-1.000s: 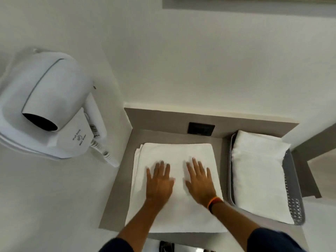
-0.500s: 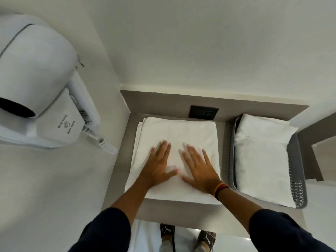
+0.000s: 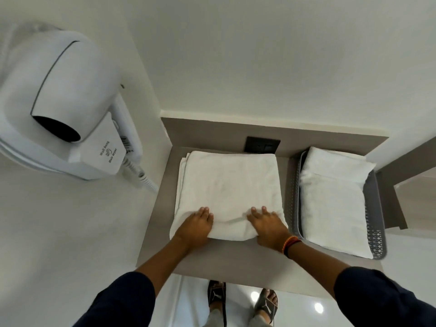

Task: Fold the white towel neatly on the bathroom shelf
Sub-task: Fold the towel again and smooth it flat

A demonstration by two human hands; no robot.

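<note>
Nearby, grey basket (image 3: 377,208) holds a folded towel (image 3: 330,199) — filling it.

1. The shelf (image 3: 236,263) is bare along its front edge and in a strip at its left edge.
2. The towel (image 3: 228,190) fills the middle.
3. A basket (image 3: 375,208) blocks the right edge.
4. A dryer (image 3: 61,102) juts out at left.
</note>
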